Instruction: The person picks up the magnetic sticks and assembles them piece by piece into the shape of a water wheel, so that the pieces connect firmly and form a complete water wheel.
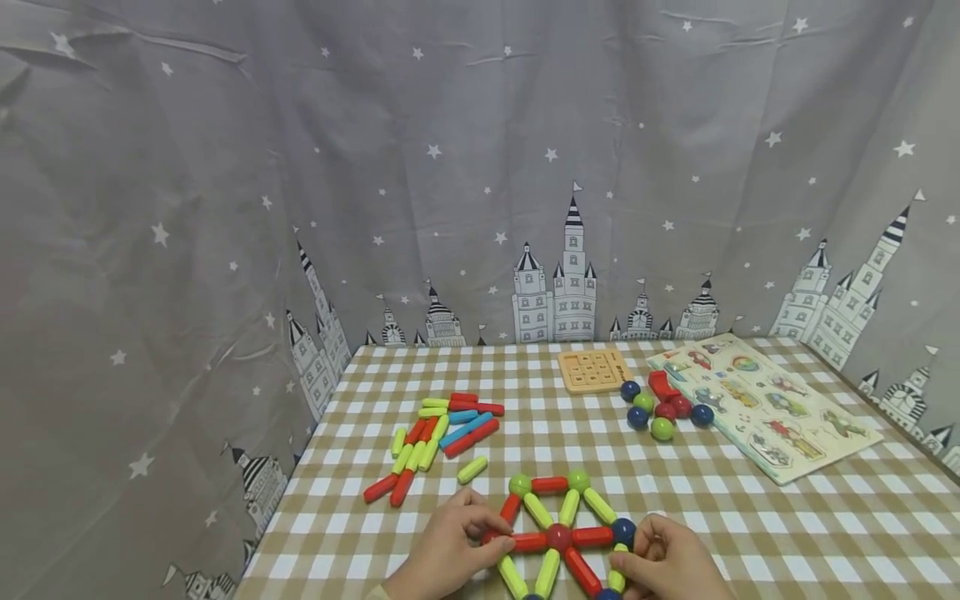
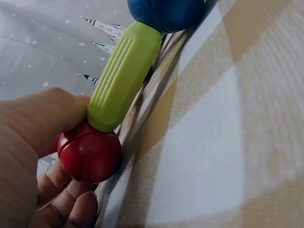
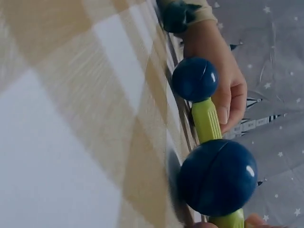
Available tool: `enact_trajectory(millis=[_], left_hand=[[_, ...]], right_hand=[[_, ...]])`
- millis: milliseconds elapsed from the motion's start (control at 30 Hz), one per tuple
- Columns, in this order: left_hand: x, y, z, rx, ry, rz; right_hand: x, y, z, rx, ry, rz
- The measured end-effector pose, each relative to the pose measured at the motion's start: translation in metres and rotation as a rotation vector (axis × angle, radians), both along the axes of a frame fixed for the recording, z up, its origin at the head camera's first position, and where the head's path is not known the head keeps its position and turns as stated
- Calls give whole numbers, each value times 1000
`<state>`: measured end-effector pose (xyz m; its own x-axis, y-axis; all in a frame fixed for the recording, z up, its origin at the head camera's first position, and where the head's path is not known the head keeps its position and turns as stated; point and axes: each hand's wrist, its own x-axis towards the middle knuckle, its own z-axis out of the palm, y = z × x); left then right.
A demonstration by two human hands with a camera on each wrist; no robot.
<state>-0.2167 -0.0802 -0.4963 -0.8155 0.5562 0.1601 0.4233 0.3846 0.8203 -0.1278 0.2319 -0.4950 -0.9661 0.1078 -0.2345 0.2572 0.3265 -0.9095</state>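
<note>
A flat wheel of magnetic rods and balls lies at the front of the table, with a red ball (image 1: 559, 537) at its hub. My left hand (image 1: 450, 542) grips the wheel's left corner, thumb and fingers around a red ball (image 2: 90, 154) joined to a yellow-green rod (image 2: 124, 78). On the opposite side, my right hand (image 1: 670, 560) pinches a yellow-green rod (image 1: 617, 570) just below a blue ball (image 1: 623, 532). Two green balls (image 1: 520, 485) joined by a red rod (image 1: 551, 485) form the far edge. The near edge is partly cut off in the head view.
Loose red, blue and yellow-green rods (image 1: 471, 435) lie in a pile at the back left. Several loose balls (image 1: 662, 429) and red pieces (image 1: 660, 385) sit at the back right, beside a picture puzzle board (image 1: 817, 450). A wooden number puzzle (image 1: 595, 371) lies near the curtain (image 1: 480, 208).
</note>
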Motion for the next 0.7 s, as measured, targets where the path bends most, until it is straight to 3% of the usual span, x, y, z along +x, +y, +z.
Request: enact_trajectory(millis=[200,333,433,500,633,700], left_hand=[[-1,-2,0,-7,3,-11],[1,-1,-2,-11,25,-12],[1,-2,-3,-10,36,2],[0,-3,-3,-12,22,7],[-2,-2,-4,-13,14,6],[-4,-1,-4,-15,39,17]], right_hand=[[-1,-4,24,194,90,-87],[-15,10,43,243,267,64],[-40,20,42,180,437,220],[-56,24,34,78,497,284],[-69,27,14,-126,462,352],[-69,26,9,-150,450,385]])
